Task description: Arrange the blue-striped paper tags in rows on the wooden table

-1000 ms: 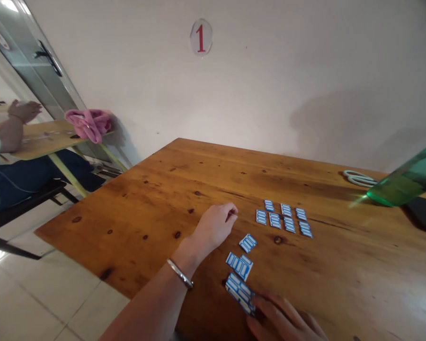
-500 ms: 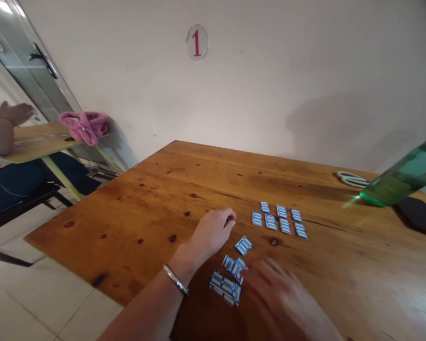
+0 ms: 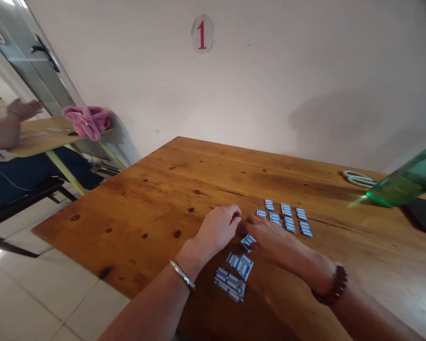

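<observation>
My left hand (image 3: pixel 220 228) rests on the wooden table (image 3: pixel 156 189) with its fingers curled in; whatever they pinch is hidden. Just right of it, almost touching, my right hand (image 3: pixel 268 235) is bent down with its fingertips together, and what they grip cannot be made out. A small blue-and-white striped piece (image 3: pixel 248 241), like a label sheet, lies under the right hand's edge. Closer to me are a loose bunch of such pieces (image 3: pixel 240 265) and an overlapping pile (image 3: pixel 230 284). Beyond my right hand, several more (image 3: pixel 286 210) lie in two rows, one partly covered by the hand.
A green bottle (image 3: pixel 404 177) leans in at the right, near a white coiled cable (image 3: pixel 358 179) and a dark flat object (image 3: pixel 422 215). At left, another person's hands (image 3: pixel 24 110) are over a second table with a pink cloth (image 3: pixel 87 121). A wall stands behind.
My right hand has moved forward and left, from beside the near piles to my left hand's fingertips. My left hand stays nearly in place. The view has shifted slightly.
</observation>
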Demonstrator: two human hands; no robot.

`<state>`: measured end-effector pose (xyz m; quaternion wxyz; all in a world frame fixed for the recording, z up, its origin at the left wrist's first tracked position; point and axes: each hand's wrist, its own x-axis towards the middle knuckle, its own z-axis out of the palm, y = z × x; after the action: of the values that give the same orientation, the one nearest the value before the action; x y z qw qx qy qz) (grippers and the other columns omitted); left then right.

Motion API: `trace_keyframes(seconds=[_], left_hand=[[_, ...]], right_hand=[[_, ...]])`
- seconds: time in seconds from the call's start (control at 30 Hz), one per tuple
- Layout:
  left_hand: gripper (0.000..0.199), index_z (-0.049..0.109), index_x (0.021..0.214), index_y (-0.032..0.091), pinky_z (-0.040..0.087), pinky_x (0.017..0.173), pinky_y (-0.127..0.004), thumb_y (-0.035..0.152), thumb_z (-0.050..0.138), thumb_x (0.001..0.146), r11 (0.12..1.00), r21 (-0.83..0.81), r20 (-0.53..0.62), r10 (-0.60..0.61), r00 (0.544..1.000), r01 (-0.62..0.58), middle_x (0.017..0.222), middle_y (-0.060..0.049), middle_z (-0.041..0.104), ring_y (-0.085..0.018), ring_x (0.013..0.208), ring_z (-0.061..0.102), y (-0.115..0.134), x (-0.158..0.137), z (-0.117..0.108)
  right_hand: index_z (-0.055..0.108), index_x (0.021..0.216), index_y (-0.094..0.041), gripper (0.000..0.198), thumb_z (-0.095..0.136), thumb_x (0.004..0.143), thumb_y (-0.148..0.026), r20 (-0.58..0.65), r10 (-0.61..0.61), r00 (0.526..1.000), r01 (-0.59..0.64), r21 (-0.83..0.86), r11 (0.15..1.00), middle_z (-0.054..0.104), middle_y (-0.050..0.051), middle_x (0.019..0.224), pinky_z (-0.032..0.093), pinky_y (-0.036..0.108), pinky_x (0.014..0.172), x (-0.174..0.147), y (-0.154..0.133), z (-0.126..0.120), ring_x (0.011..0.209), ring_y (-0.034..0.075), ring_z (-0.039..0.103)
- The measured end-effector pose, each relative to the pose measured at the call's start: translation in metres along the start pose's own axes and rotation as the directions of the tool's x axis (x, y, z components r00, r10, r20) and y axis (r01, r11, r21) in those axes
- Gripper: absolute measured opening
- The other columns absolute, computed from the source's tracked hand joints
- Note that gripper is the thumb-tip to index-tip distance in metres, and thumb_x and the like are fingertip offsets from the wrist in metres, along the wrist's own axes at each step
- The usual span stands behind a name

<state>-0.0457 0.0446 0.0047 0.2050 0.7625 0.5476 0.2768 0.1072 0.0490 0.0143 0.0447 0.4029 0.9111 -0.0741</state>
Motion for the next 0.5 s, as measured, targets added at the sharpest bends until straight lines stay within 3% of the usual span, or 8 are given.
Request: trace_keyframes(seconds=[0.33, 0.5], left_hand=[[0.018, 0.062, 0.084, 0.018, 0.044, 0.07, -0.028, 0.017, 0.044, 0.08, 1.0, 0.012, -0.006, 0.012, 1.0, -0.011, 0.083, -0.005, 0.067, -0.017, 0.076, 0.06, -0.002, 0.0, 0.002], [0.018, 0.062, 0.083, 0.017, 0.043, 0.068, -0.028, 0.017, 0.044, 0.079, 0.999, -0.037, -0.003, -0.003, 1.0, 0.003, 0.081, -0.005, 0.067, -0.018, 0.074, 0.059, -0.002, 0.0, 0.003]], right_hand=[[0.06, 0.081, -0.012, 0.012, 0.053, 0.072, -0.01, 0.036, 0.02, 0.999, -0.02, 0.006, 1.0, 0.059, 0.014, 0.091, 0.043, 0.035, 0.07, -0.009, 0.001, 0.002, 0.084, 0.025, 0.057], [0.054, 0.073, -0.016, 0.008, 0.049, 0.072, -0.009, -0.034, 0.047, 0.998, -0.044, 0.074, 0.996, 0.06, 0.007, 0.076, 0.037, 0.029, 0.056, -0.021, -0.006, 0.01, 0.067, 0.02, 0.057]])
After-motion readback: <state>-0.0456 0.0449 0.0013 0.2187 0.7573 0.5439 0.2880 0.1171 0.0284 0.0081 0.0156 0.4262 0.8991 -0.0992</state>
